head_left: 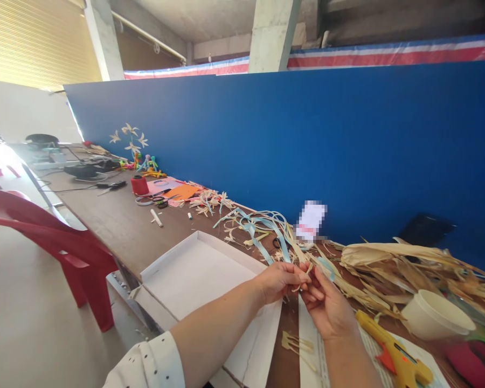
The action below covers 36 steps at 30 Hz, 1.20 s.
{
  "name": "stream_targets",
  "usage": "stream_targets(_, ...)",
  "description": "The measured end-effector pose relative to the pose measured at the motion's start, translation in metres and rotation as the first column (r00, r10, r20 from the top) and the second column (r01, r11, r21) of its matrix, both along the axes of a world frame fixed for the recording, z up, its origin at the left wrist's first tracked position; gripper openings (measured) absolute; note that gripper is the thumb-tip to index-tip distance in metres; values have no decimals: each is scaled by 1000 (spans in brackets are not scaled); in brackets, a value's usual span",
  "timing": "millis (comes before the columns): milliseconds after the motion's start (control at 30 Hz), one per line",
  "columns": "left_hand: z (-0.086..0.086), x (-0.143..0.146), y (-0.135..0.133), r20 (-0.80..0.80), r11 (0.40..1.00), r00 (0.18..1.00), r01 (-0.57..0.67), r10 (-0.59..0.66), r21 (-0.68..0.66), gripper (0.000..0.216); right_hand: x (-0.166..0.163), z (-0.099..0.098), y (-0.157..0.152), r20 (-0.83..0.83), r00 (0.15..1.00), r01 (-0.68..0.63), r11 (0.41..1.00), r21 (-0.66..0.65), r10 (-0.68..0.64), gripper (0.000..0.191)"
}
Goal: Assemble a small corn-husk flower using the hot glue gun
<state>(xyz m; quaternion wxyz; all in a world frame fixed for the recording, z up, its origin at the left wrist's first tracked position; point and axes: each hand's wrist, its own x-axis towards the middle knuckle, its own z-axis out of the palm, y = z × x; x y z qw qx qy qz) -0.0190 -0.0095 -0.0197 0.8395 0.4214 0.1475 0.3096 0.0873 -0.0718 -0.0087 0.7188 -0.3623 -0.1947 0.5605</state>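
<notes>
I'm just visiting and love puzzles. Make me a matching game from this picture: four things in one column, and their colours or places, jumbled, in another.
1. Pale strip
2. Glue gun
3. Thread spool
4. Shallow tray

A. Red
B. White
C. Held between the left hand and right hand
D. Yellow

Pairs: 1-C, 2-D, 3-A, 4-B

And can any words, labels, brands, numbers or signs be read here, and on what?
None can be read.
White sheet beside the yellow hot glue gun: apparent print, too small.
Glue gun body: small dark marking, too small.
White rectangle before the blue partition: pixelated, unreadable.
</notes>
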Motion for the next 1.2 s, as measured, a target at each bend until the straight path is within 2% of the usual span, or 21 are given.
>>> stream_targets(133, 0, 1, 0, -5, 999, 999, -41, 41, 28, 33, 2, -1, 0, 37, 999, 31, 1000, -2, -31, 30)
stream_targets(333, -4, 2, 2, -26, 998, 999, -27, 28, 50, 32, 2, -1, 0, 83, 996, 39, 999, -21, -37, 30)
stream_targets(867, 0, 1, 0, -55, 998, 998, -29, 32, 52, 38, 3, 0, 0, -23, 1000, -4, 1000, -29, 3, 25)
stream_targets(1133, 2, 2, 0, -61, 998, 998, -32, 35, 49, 37, 1, 4, -2, 7, 1000, 20, 999, -41, -20, 25)
stream_targets(1200, 0, 2, 1, -55, 998, 998, -34, 37, 51, 36, 2, 3, -1, 36, 997, 62, 997, -37, -61, 28)
